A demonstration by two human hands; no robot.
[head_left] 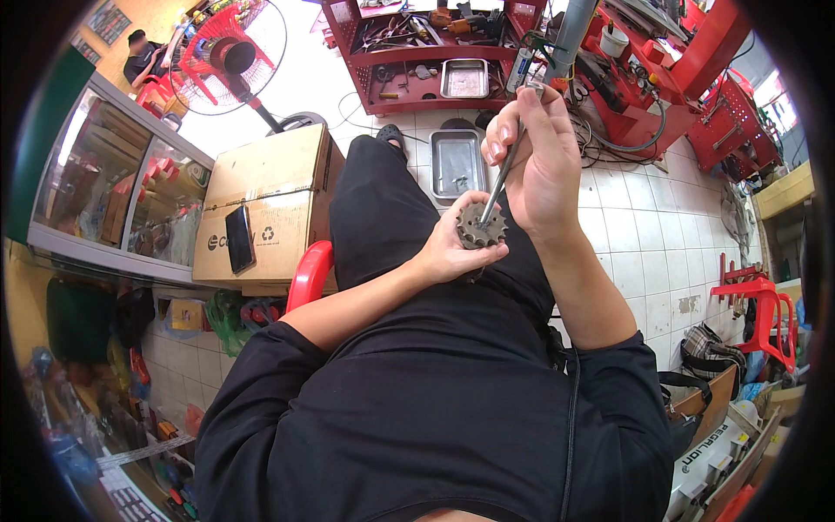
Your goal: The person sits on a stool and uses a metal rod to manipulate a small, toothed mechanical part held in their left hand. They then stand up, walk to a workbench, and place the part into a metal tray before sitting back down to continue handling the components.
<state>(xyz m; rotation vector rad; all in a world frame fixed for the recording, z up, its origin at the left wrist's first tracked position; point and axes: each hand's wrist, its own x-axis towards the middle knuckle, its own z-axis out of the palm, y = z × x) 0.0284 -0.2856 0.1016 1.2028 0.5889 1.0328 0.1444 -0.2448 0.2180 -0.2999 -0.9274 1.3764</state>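
Note:
My left hand (442,252) is closed round a small toothed metal sprocket (472,233), held above my lap with its face turned up. In my right hand (546,170) is a thin metal rod tool (502,184), gripped near its upper end between thumb and fingers. The rod slants down to the left, and its lower tip meets the face of the sprocket near the middle. Whether the tip sits in a hole there, I cannot tell. Part of the tool's top end is hidden by my fingers.
A metal tray (457,165) lies on the tiled floor ahead. To the left a cardboard box (283,174) carries a black phone (241,238), with a fan (230,56) behind. A red tool cart (417,65) stands beyond; red machinery (644,113) and a red stool (761,313) are at right.

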